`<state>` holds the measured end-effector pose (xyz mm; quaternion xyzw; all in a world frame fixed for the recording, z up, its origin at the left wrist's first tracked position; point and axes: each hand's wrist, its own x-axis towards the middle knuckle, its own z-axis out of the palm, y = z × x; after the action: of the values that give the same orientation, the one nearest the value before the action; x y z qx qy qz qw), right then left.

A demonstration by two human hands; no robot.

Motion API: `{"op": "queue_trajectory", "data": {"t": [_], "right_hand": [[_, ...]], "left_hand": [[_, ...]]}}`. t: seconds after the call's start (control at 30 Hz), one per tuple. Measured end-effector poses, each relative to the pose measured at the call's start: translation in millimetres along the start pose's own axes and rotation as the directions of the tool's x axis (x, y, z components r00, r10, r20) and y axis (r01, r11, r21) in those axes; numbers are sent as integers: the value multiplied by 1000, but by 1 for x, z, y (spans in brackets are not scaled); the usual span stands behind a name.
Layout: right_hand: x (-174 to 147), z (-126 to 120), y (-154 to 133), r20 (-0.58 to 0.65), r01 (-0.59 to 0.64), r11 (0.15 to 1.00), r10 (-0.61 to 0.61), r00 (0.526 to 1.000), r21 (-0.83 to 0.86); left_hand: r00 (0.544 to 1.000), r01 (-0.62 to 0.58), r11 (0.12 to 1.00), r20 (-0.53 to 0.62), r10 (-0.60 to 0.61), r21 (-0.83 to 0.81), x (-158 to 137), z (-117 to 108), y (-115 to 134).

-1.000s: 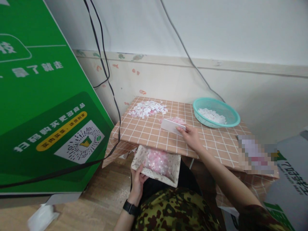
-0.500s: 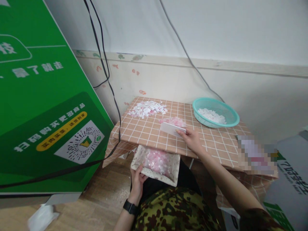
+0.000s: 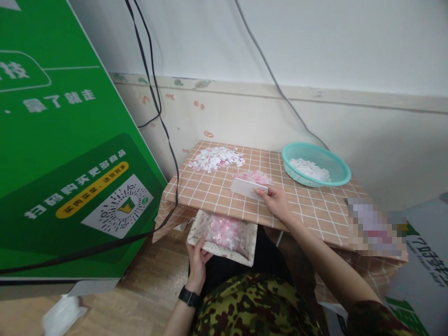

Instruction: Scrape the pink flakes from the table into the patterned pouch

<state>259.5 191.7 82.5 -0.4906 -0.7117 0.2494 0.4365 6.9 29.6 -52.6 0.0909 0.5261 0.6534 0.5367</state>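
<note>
Thumb and fingers of a worker's right hand [image 3: 276,200] pinch the right end of a flat white card [image 3: 243,187], held on edge over the near half of a table. The card stands just in front of a small heap of pink pieces [image 3: 258,177]; from where I stand, I cannot tell whether its lower edge touches the cloth. Below the table's front edge, the left hand [image 3: 198,263] grips the near left corner of a speckled, pale tray [image 3: 250,242], which tilts in front of the worker's lap and holds glossy pink and whitish pieces [image 3: 224,232], too small to make out singly. A dark watch [image 3: 189,296] circles the left wrist, and a camouflage shirt [image 3: 259,308] covers the torso. A brown, white-checked tablecloth [image 3: 206,191] drapes the table. At its far left lies a wider pile of white and pink scraps [image 3: 217,159]; at the far right sits a turquoise basket [image 3: 341,175] with white pieces [image 3: 310,170] inside. A green sign [image 3: 66,154] leans at left behind dark cables [image 3: 168,135], and a crumpled white bag [image 3: 63,316] lies on the wooden floor [image 3: 150,280].
</note>
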Motion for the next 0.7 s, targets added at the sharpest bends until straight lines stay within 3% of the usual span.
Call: {"op": "queue_trajectory", "data": {"t": [0.37, 0.7], "right_hand": [[-7, 7, -4, 31, 47, 999, -48, 998, 23], [-52, 11, -29, 208, 155, 983, -172, 963, 98]], "left_hand": [[1000, 8, 1000, -2, -8, -20, 1, -2, 6], [998, 49, 998, -41, -47, 38, -3, -1, 18]]}}
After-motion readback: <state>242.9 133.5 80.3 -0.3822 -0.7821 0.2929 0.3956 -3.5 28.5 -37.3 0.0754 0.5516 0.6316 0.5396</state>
